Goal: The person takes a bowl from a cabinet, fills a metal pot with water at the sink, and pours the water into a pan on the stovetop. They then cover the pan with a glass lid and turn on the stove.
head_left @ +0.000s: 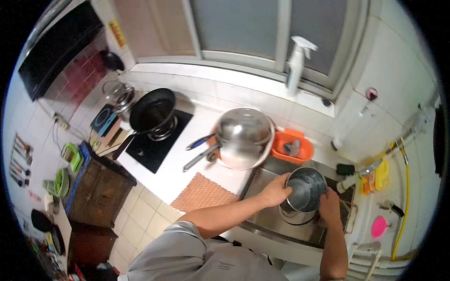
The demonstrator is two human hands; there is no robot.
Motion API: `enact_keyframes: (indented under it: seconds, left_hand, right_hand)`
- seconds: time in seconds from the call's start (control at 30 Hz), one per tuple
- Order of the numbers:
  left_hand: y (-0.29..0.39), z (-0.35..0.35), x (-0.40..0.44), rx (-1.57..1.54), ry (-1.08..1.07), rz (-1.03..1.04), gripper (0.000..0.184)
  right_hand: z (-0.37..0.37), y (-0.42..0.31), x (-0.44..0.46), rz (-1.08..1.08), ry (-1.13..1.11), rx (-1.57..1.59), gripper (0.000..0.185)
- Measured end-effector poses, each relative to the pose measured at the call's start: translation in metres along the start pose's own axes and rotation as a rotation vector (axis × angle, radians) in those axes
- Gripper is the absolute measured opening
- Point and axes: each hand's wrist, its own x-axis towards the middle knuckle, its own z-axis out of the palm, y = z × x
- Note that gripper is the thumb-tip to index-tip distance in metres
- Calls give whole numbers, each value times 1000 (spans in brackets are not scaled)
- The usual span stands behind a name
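The metal pot (pixel 305 188) sits directly between the two hands, above the sink (pixel 257 189), and its mouth faces upward toward the camera. Its long axis runs from the mouth down toward the basin floor, passing between the two grips; the exact tilt cannot be told from this single view. Neither hand is nearer than the other, since both are in contact with the pot: the left hand (pixel 276 191) at the left side of the rim, the right hand (pixel 329 205) at the opposite side. The left grip is closed on the wall, with the thumb at the rim edge. The right grip also appears closed on the pot, with the fingers against the right side near the rim; blur obscures the exact finger placement. The pot is round and deep, with a bright rim and a dull grey interior marked by pale streaks; whether these are water, suds or residue cannot be determined. Below the rim, a silver curved surface with a dark edge is visible; whether it belongs to the pot or to a second vessel is unclear. Adjacent items: an orange basin (pixel 307 153) just beyond the pot, and a dark green sponge (pixel 345 169) beyond the right hand, near the tap (pixel 370 168).
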Motion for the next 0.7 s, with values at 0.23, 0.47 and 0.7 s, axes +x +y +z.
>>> enact_keyframes:
  seconds: [0.23,0.47,0.7]
  left_hand:
    - [-12,-102,-89,-20,221,360,92]
    - [-5,-255,-194,-73,341,296,107]
    - [-56,-374,-232,-157,381,195,106]
  right_hand:
    - [-6,-175,-11,-238,-37,43,27]
    - [79,-318,-2,-320,-162,229,28]
    - [172,-433,28,-347,-261,125,27]
